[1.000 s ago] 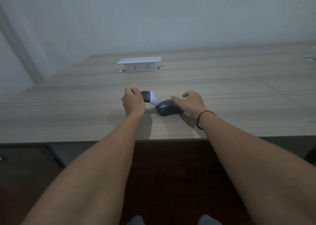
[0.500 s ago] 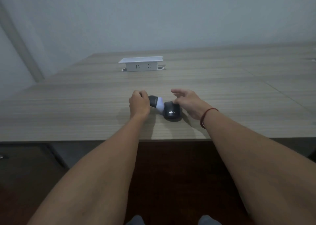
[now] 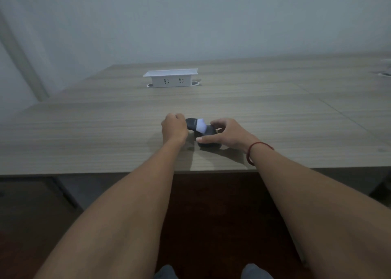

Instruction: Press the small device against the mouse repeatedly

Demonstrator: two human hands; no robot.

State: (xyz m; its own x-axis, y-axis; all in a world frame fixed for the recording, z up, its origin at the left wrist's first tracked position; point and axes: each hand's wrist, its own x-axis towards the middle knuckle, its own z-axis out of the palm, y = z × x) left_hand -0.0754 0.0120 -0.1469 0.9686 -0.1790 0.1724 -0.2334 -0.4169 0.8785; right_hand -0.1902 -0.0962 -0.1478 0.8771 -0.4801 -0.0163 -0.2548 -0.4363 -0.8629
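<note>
I look down over a broad wood-grain bench (image 3: 275, 113) that fills the middle of the view, pale wall behind it, dark floor below its near edge; far across it, a little left of centre, stands a white socket box (image 3: 171, 78) with two outlets facing me, a cable port at each end.

Near the front edge, about centre, lies the thing I am working on: a dark sock (image 3: 206, 133) with a white band across it, partly rolled; its left end lifts off the bench and its right end bunches into a dark lump resting on the wood.

My left hand (image 3: 174, 128) is a closed fist just left of the sock, fingers curled in around that raised end as far as I can see, though the fist hides the contact itself; my right hand (image 3: 229, 133) arches over the bunched end, thumb laid along its near side and fingers curled over the far side, so it grips the lump loosely; a red string circles that wrist (image 3: 255, 151).

I judge the step in hand to be rolling or folding the sock into a bundle; the next move would call for the left end to be held taut while the right turns the bundle over it, kept flat on the bench.
</note>
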